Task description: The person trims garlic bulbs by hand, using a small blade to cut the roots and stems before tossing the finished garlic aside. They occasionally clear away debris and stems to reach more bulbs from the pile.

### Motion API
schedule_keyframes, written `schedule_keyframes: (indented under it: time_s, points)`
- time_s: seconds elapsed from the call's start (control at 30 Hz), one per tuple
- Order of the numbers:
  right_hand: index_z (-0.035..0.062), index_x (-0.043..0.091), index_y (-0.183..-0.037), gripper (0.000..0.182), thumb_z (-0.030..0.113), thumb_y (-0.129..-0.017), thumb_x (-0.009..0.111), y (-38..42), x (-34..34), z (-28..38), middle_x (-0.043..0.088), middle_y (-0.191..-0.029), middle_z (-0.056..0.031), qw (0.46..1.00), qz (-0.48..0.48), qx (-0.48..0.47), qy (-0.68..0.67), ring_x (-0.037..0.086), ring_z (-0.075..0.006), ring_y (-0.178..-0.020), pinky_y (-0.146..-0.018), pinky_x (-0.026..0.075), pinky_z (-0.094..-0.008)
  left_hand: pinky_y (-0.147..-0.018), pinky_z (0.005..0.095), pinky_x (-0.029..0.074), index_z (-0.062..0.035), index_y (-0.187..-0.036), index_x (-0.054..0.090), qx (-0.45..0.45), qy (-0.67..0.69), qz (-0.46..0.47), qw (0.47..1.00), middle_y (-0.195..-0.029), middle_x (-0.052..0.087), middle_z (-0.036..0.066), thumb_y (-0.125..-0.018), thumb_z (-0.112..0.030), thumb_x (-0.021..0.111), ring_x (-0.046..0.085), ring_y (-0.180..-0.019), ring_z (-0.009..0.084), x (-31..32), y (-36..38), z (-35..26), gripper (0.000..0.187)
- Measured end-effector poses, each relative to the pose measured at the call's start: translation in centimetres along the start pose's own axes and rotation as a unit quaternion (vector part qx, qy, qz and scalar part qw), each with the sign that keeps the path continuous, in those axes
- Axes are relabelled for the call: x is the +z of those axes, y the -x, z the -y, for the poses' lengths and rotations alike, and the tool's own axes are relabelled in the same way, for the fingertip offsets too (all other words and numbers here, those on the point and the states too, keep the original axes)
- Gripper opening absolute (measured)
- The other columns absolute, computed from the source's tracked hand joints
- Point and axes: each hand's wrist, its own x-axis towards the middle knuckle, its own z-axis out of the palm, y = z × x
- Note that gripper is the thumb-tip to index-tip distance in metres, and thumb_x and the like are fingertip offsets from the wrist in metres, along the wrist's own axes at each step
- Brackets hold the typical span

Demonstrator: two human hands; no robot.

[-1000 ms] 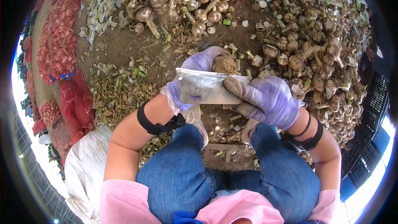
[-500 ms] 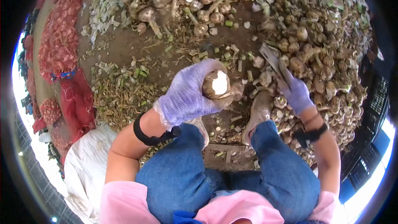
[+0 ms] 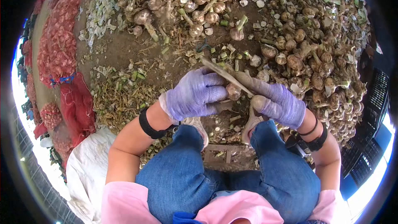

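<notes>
My left hand [image 3: 199, 93], in a purple knit glove, has its fingers curled closed, its palm side hidden. A brown garlic bulb [image 3: 233, 92] shows just past its fingertips; whether it is gripped or lies behind them is hard to tell. In my right hand [image 3: 277, 103], gloved alike with soiled fingers, is a knife [image 3: 222, 72]. The blade slants up and left across the front of my left hand, close to its fingers. Loose garlic bulbs with stems, such as one bulb [image 3: 237, 34] upright on the ground, lie beyond both hands.
A large garlic heap [image 3: 319, 66] spreads on the right, with more stemmed bulbs [image 3: 190, 6] ahead. Dry trimmings [image 3: 124, 95] cover the left ground. Filled red mesh sacks [image 3: 60, 37] and a white sack [image 3: 89, 157] lie left; black crates [image 3: 371, 120] stand right. My shoes are between.
The knife hand has swung left from the heap to my left hand. My left hand has turned over, and the white cut face of its garlic bulb is now out of sight.
</notes>
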Motion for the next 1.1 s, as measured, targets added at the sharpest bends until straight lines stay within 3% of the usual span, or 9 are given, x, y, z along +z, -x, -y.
schedule_keyframes:
  time_s: [0.2, 0.3, 0.33, 0.5, 0.6, 0.73, 0.87, 1.03, 1.1]
  points:
    - [0.0158, 0.036, -0.149, 0.059, 0.040, -0.098, 0.054, 2.2, -0.4, -10.0, 0.062, -0.090, 0.0003, 0.972, 0.006, 0.227, -0.068, 0.059, -0.0137, -0.079, -0.073, 0.049, -0.0304, -0.056, 0.0293, 0.050, -0.0108, -0.080, 0.061, -0.080, -0.009, -0.194, 0.978, -0.078, 0.057, 0.001, -0.074, -0.017, 0.081, 0.058, -0.067, 0.0136, -1.7, 1.4, 0.9, 0.022]
    - [0.0184, 0.037, -0.149, 0.058, 0.040, -0.098, 0.054, 2.9, 1.0, -10.0, 0.058, -0.082, 0.0019, 0.963, -0.023, 0.229, -0.144, 0.054, -0.0108, -0.071, -0.066, 0.048, -0.0275, -0.075, 0.0301, 0.056, -0.0078, -0.088, 0.064, -0.306, 0.095, -0.201, 0.926, -0.091, 0.063, 0.005, -0.080, -0.020, 0.078, 0.063, -0.081, 0.0163, -0.5, 2.8, 3.6, 0.020]
    - [0.0192, 0.037, -0.149, 0.057, 0.039, -0.098, 0.054, 2.5, 0.6, -9.7, 0.057, -0.080, 0.0016, 0.964, -0.038, 0.220, -0.143, 0.053, -0.0101, -0.069, -0.065, 0.047, -0.0263, -0.076, 0.0273, 0.058, -0.0072, -0.088, 0.064, -0.247, 0.021, -0.190, 0.950, -0.093, 0.064, 0.005, -0.081, -0.019, 0.077, 0.064, -0.083, 0.0164, 0.5, 2.1, 5.0, 0.019]
    - [0.0178, 0.037, -0.149, 0.058, 0.042, -0.097, 0.051, 1.0, 0.3, -10.6, 0.061, -0.100, -0.0107, 0.978, -0.004, 0.209, 0.003, 0.057, -0.0207, -0.087, -0.080, 0.047, -0.0331, -0.088, 0.0338, 0.057, -0.0205, -0.133, 0.052, -0.368, -0.091, 0.014, 0.925, -0.125, 0.056, 0.014, -0.090, -0.034, 0.064, 0.066, -0.096, 0.0238, 5.6, -4.3, 9.8, 0.047]
    - [0.0155, 0.036, -0.148, 0.061, 0.046, -0.097, 0.048, 0.6, 0.0, -9.6, 0.061, -0.124, -0.0219, 0.969, 0.027, 0.241, 0.056, 0.059, -0.0311, -0.112, -0.098, 0.044, -0.0373, -0.095, 0.0350, 0.052, -0.0190, -0.133, 0.054, -0.354, -0.194, 0.201, 0.893, -0.129, 0.054, 0.016, -0.090, -0.034, 0.064, 0.059, -0.110, 0.0278, 8.6, -8.0, 12.3, 0.047]
    - [0.0161, 0.035, -0.149, 0.061, 0.047, -0.098, 0.046, 1.3, -0.4, -10.7, 0.053, -0.136, -0.0220, 0.978, 0.016, 0.203, 0.053, 0.051, -0.0342, -0.126, -0.106, 0.038, -0.0382, -0.087, 0.0342, 0.055, -0.0070, -0.117, 0.060, -0.393, 0.090, 0.060, 0.913, -0.115, 0.059, 0.019, -0.088, -0.017, 0.066, 0.063, -0.099, 0.0259, 10.7, -8.9, 15.0, 0.032]
    - [0.0146, 0.034, -0.149, 0.064, 0.047, -0.097, 0.048, 1.2, -0.5, -11.0, 0.055, -0.134, -0.0194, 0.971, 0.019, 0.230, 0.058, 0.052, -0.0346, -0.124, -0.106, 0.038, -0.0379, -0.080, 0.0321, 0.056, -0.0063, -0.113, 0.060, -0.261, 0.482, -0.056, 0.835, -0.105, 0.064, 0.016, -0.087, -0.010, 0.064, 0.064, -0.099, 0.0242, 8.2, -12.8, 5.5, 0.027]
    - [0.0107, 0.035, -0.148, 0.068, 0.050, -0.094, 0.051, 1.8, -0.2, -10.8, 0.056, -0.133, -0.0204, 0.973, -0.024, 0.231, 0.003, 0.055, -0.0307, -0.121, -0.104, 0.040, -0.0379, -0.086, 0.0391, 0.056, -0.0084, -0.110, 0.059, -0.014, 0.014, -0.073, 0.997, -0.098, 0.063, 0.017, -0.078, -0.012, 0.071, 0.061, -0.102, 0.0300, 0.7, -16.6, -0.2, 0.034]
    - [0.0140, 0.037, -0.148, 0.064, 0.046, -0.095, 0.053, 2.0, -0.1, -13.5, 0.055, -0.134, -0.0210, 0.987, -0.062, 0.135, 0.056, 0.056, -0.0304, -0.119, -0.103, 0.040, -0.0368, -0.071, 0.0305, 0.058, -0.0048, -0.116, 0.057, -0.335, 0.140, -0.079, 0.928, -0.105, 0.060, 0.019, -0.085, -0.005, 0.063, 0.061, -0.084, 0.0227, -2.2, -16.1, 4.3, 0.031]
